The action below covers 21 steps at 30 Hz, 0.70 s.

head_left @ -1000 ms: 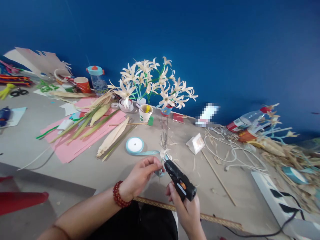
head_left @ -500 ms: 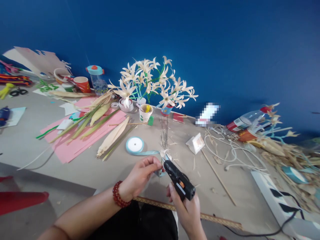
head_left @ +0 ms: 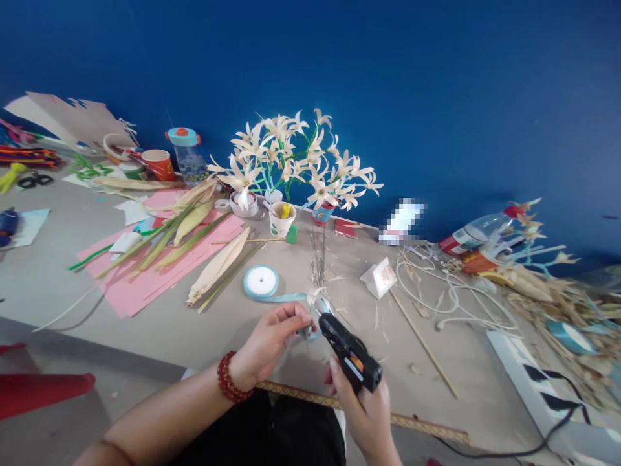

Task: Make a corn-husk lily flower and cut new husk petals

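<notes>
My right hand (head_left: pixel 361 408) is wrapped around the grip of a black glue gun (head_left: pixel 349 349), its metal nozzle pointing up and left. Just left of that nozzle, my left hand (head_left: pixel 276 336) has thumb and fingers pinched on a flower stem, mostly hidden by the fingertips. Pale petals (head_left: pixel 317 296) stick up beyond the fingertips, close to the nozzle. Light blue ribbon (head_left: pixel 286 298) runs from a white-centred spool (head_left: pixel 261 283) toward the fingers. Several thin wires (head_left: pixel 317 259) lie on the table past the petals.
Pale husk flowers (head_left: pixel 291 155) stand in cups along the blue wall. Pink paper (head_left: pixel 130 291) with dried husks lies left. On the right are a folded card (head_left: pixel 378 278), a wooden stick (head_left: pixel 427 349), a white cable (head_left: pixel 453 294), a power strip (head_left: pixel 524 382) and a plastic bottle (head_left: pixel 478 233).
The glue gun has shifted slightly down and right, its nozzle drawing a little away from my left fingertips. My left hand has moved slightly left, still pinching.
</notes>
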{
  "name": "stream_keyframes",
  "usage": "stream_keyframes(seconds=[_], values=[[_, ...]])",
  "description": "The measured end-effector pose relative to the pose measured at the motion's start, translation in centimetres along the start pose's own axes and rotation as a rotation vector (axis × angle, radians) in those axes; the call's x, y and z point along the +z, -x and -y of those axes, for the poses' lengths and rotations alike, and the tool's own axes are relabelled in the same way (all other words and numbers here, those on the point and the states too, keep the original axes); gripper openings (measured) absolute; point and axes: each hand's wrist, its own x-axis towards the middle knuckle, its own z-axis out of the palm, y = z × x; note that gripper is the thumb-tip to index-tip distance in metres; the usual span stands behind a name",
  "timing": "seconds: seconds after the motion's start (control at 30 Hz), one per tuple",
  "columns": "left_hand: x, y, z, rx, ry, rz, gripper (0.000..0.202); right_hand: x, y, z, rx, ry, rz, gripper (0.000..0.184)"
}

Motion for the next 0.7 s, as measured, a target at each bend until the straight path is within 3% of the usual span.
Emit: stream_keyframes(seconds=[0.13, 0.4, 0.7], values=[[-0.2, -0.2, 0.0, -0.007, -0.004, -0.014, 0.019, 0.4, 0.2, 0.9, 0.054, -0.124, -0.11, 0.028], [-0.3, -0.3, -0.2, 0.011, -0.001, -0.031, 0.017, 0.6, 0.1, 1.1, 0.072, -0.161, -0.136, 0.03], [-0.4, -0.5, -0.9, 0.038, -0.029, -0.072, 0.018, 0.2, 0.0, -0.3, 0.072, -0.152, -0.008, 0.023]])
